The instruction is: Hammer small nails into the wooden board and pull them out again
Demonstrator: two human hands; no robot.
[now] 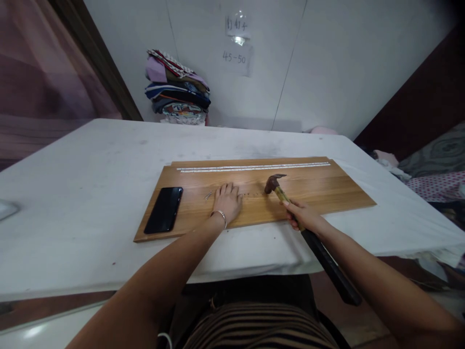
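Left hand (228, 201) palm down on the wooden board (334, 189), fingers slightly apart; right hand (303, 215) clamped round the hammer (317, 249) partway up its handle, head over the board, contact hard to tell; loose nails (208, 195) just beside the left hand; phone (163, 210) at the board's left end; two white strips (254, 167) along the far side; white-covered table (65, 194) beneath.

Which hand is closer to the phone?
Left. The left hand is on the wooden board, a little to the right of the phone. The right hand is farther to the right, gripping the hammer.
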